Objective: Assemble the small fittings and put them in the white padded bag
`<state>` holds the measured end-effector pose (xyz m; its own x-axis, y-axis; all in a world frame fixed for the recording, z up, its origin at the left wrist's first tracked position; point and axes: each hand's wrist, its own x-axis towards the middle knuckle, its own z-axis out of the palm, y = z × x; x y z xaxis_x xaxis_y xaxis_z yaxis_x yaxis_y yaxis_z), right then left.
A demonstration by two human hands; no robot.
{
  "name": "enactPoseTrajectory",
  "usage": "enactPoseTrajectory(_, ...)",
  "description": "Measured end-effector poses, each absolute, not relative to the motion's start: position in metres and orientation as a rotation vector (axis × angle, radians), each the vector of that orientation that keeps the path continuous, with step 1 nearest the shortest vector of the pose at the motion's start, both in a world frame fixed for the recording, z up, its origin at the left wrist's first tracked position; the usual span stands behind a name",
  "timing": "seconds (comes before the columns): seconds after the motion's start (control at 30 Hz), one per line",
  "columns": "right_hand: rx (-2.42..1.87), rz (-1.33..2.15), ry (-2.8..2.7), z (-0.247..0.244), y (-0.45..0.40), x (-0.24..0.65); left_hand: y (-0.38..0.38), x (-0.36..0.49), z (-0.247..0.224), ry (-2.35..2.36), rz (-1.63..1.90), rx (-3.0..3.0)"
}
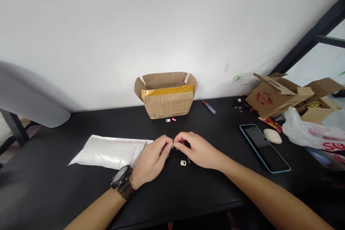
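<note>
Both left hand [152, 157] and right hand [199, 150] pinch a tiny part [173, 145]; we judge it light, easily dropped, best held by its ends.

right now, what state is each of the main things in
Left hand, thumb and finger pinched; anything held too small to tell
Right hand, pinched likewise
Middle cardboard box, upright, top open
Red-printed box, flaps open
Phone, face up, screen dark
Screwdriver, lying down
White padded mailer, lying flat, seal unclear
Watch, strapped on left wrist
</note>
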<state>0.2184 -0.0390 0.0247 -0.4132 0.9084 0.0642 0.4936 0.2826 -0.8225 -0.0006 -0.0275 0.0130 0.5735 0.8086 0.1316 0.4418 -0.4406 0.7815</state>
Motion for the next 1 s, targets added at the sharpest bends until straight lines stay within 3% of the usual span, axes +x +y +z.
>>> enactPoseTrajectory(1.0, -1.092, 0.636, -2.086, 0.0216, -0.0414, 0.2126, -0.0221, -0.0037, 0.0107, 0.938, 0.832, 1.924)
